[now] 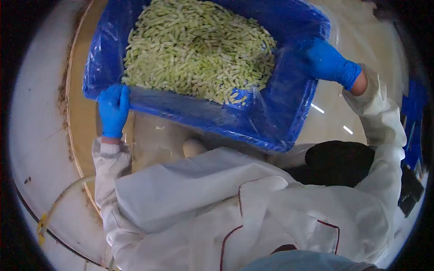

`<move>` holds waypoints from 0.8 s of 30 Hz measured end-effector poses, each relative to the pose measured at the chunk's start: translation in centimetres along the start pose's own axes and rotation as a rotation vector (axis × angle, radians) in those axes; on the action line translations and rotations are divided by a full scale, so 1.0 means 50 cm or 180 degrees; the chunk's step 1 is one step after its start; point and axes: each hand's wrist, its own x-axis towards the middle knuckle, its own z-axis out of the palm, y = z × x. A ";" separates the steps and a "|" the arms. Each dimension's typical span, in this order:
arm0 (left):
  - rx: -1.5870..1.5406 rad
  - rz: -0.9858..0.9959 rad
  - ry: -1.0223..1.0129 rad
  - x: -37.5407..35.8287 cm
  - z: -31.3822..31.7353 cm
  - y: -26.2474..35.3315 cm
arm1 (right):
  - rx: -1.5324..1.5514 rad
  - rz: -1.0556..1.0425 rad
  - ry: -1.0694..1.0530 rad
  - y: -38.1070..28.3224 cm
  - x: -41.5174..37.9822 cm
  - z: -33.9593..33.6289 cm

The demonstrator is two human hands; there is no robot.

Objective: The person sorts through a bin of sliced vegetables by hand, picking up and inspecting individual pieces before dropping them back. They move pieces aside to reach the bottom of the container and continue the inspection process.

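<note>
A blue crate (208,115) lined with clear plastic film is held in front of me, slightly tilted. Pale green cut vegetable pieces (194,49) lie heaped in it, leaving some blue bottom showing near the front. My left hand (114,108), in a blue glove, is closed over the crate's rim at the near left corner. On the right side, my right hand (332,63), also gloved in blue, is closed at the rim and film; its fingertips are hard to make out against the blue wall.
Wet, shiny floor (337,117) stretches beneath and to the right of the crate. A pale curved surface (40,108) with a brown-stained edge runs along the left, with a thin hose (68,189) near it. Blue items (412,122) stand at the far right.
</note>
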 end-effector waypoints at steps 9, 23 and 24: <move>0.0096 0.0015 0.0317 -0.019 0.012 -0.021 | -0.0018 -0.0583 0.0534 -0.018 0.429 0.015; 0.0095 0.0076 0.0462 -0.006 0.012 -0.026 | 0.0155 0.0596 -0.0642 -0.099 0.682 0.101; 0.0123 0.0064 0.0416 -0.012 0.015 -0.031 | 0.0028 0.0477 -0.0648 -0.120 0.647 0.107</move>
